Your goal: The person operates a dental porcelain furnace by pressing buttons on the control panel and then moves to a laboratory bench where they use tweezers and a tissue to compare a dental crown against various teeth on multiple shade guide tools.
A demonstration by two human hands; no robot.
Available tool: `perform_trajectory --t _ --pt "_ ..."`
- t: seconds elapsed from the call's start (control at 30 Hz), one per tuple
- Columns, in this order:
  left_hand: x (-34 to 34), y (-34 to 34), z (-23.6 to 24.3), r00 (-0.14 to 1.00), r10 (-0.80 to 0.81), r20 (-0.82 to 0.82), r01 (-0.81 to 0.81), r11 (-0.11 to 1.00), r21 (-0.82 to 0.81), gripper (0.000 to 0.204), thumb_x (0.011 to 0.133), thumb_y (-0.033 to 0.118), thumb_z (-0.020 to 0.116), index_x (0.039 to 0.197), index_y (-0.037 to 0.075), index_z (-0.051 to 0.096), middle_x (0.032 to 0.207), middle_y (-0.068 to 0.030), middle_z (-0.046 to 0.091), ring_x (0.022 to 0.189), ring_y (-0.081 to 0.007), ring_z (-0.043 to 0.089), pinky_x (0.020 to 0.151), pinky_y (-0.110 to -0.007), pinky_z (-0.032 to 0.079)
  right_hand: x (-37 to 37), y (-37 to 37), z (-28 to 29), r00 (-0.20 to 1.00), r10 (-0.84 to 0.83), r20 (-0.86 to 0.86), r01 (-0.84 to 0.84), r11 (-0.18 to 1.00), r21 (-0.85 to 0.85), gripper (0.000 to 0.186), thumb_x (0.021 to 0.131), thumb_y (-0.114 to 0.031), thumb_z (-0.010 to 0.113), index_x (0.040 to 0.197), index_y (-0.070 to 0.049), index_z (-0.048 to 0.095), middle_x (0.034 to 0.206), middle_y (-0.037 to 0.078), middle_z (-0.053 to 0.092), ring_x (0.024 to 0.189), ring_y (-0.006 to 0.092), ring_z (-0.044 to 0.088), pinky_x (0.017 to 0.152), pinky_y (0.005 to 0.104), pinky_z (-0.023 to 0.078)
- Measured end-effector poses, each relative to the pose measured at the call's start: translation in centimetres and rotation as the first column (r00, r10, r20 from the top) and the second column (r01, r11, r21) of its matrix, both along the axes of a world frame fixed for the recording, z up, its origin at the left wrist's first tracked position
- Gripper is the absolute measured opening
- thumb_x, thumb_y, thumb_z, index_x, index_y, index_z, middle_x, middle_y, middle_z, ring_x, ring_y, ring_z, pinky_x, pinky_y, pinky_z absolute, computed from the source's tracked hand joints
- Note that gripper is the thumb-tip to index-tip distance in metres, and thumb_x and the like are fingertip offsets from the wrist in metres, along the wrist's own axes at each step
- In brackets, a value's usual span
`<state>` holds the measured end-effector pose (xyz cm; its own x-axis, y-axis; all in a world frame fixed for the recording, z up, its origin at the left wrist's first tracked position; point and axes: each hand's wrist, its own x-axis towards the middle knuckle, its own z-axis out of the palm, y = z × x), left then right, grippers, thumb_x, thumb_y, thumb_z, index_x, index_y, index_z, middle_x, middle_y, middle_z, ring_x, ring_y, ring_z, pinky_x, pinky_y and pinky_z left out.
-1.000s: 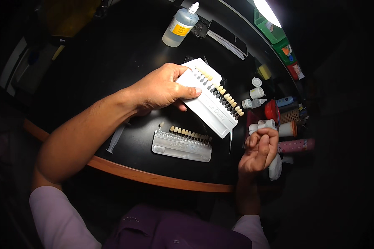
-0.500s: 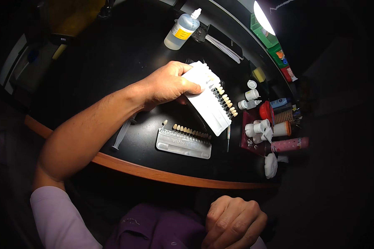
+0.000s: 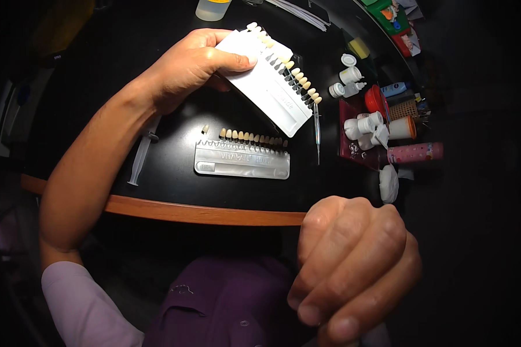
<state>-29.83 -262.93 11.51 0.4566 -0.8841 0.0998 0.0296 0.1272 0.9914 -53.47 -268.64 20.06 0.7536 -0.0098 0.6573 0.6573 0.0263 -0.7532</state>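
My left hand [image 3: 194, 66] grips a white tooth shade guide [image 3: 275, 95], thumb across its face and fingers behind it. The guide is tilted above the table, with a row of tooth-shaped tabs along its upper right edge. Below it on the table lies a second, silvery-grey shade guide [image 3: 243, 162] with its own row of tooth tabs. One tab [image 3: 205, 129] at that row's left end sits apart from the others. In front of the table edge, near the camera, my right hand [image 3: 353, 260] is closed with curled fingers; its palm is hidden.
A plastic syringe [image 3: 138, 162] lies by my left forearm. A thin instrument [image 3: 318, 136] lies right of the white guide. Farther right are small white pots [image 3: 350, 75], a dark red tray [image 3: 347, 136] with white containers, and a pink cylinder [image 3: 414, 152]. A bottle [image 3: 212, 10] stands at the back.
The view has shifted, so the table things appear higher. My right hand has risen and come closer to the camera, still closed. My left hand keeps hold of the white shade guide.
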Motion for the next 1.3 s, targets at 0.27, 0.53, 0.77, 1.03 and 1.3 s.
perform_trajectory --t 0.27,0.53,0.77,1.03,1.3 --pt "-0.4 -0.9 0.7 0.984 -0.062 -0.167 0.044 0.993 -0.108 0.03 0.093 0.027 0.071 0.115 0.007 0.066 0.1 -0.0017 0.072 0.086 -0.0065 0.063 0.07 -0.024 0.049 -0.2 -5.9 -0.2 0.743 -0.576 0.341 0.664 0.571 -0.483 0.012 0.084 -0.004 0.078 0.085 0.0 0.067 0.072 0.01 0.065 0.055 0.013 0.06 0.049 0.0245 0.047" --pt "-0.4 -0.4 0.1 0.972 -0.058 -0.226 0.032 0.992 -0.121 0.031 0.096 0.025 0.07 0.117 0.003 0.064 0.103 -0.0052 0.071 0.09 -0.0077 0.064 0.072 -0.024 0.052 1.6 -13.3 -6.3 0.73 -0.617 -0.294 0.573 0.787 -0.227 0.014 0.094 -0.01 0.065 0.092 0.003 0.064 0.074 0.002 0.06 0.063 0.0063 0.05 0.058 0.0208 0.039" --pt "-1.3 -0.9 0.3 0.95 -0.074 -0.303 0.048 0.995 -0.092 0.034 0.096 0.025 0.07 0.118 0.0 0.062 0.105 -0.0087 0.071 0.09 -0.0086 0.066 0.07 -0.021 0.056 1.8 -11.7 -6.0 0.702 -0.568 -0.43 0.518 0.821 -0.24 0.025 0.099 -0.015 0.064 0.079 0.0 0.062 0.068 0.005 0.062 0.056 0.0072 0.054 0.051 0.021 0.041" --pt "-1.8 -1.0 0.4 0.95 -0.039 -0.311 0.037 0.999 -0.01 0.037 0.099 0.024 0.064 0.125 -0.001 0.056 0.11 -0.0107 0.069 0.093 -0.0095 0.067 0.071 -0.022 0.057 1.9 -10.5 -6.6 0.643 -0.615 -0.457 0.571 0.782 -0.248 0.032 0.103 -0.021 0.057 0.074 -0.005 0.056 0.061 0.003 0.058 0.046 0.0042 0.046 0.043 0.019 0.032" --pt "-2.3 -1.0 0.2 0.94 -0.04 -0.339 0.044 0.999 0.006 0.036 0.099 0.024 0.063 0.123 -0.002 0.056 0.108 -0.012 0.069 0.089 -0.0109 0.067 0.071 -0.023 0.057 1.1 -10.7 -6.4 0.658 -0.535 -0.53 0.542 0.825 -0.16 0.027 0.101 -0.019 0.062 0.08 -0.001 0.062 0.068 0.005 0.062 0.055 0.0056 0.052 0.051 0.0193 0.04"
